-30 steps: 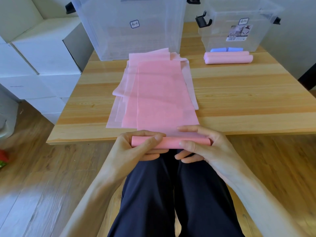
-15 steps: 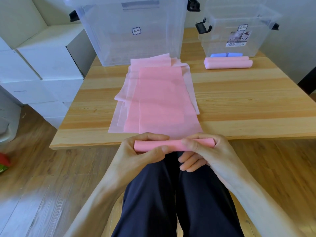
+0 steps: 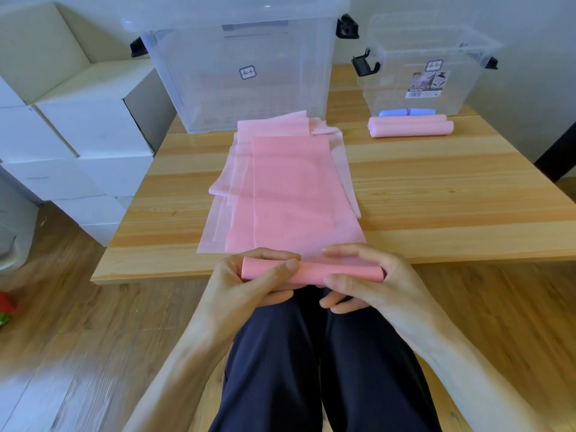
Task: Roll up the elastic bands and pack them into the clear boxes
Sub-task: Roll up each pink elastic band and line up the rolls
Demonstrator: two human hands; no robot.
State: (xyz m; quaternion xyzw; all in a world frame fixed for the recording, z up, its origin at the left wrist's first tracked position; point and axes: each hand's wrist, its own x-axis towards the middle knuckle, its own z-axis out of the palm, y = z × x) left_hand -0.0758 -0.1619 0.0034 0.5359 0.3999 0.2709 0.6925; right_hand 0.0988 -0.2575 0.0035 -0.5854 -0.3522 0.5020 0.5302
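A pink elastic band (image 3: 296,194) lies flat on top of several paler pink bands, running from the table's middle to its front edge. Its near end is wound into a pink roll (image 3: 311,272) just off the table's front edge. My left hand (image 3: 249,282) grips the roll's left end, thumb across the top. My right hand (image 3: 371,282) grips the right end, fingers over the band. Two finished pink rolls (image 3: 411,127) lie in front of the small clear box (image 3: 427,73), which holds blue rolls (image 3: 405,112). A large clear box (image 3: 243,67) stands behind the bands.
The wooden table (image 3: 436,198) has bare surface to the right of the bands. White cardboard boxes (image 3: 78,135) are stacked on the floor to the left. My dark-trousered legs (image 3: 311,369) are below the hands.
The roll has grown a little thicker as both hands turned it toward the table; the flat band's far end has slid nearer. The camera tilted down slightly.
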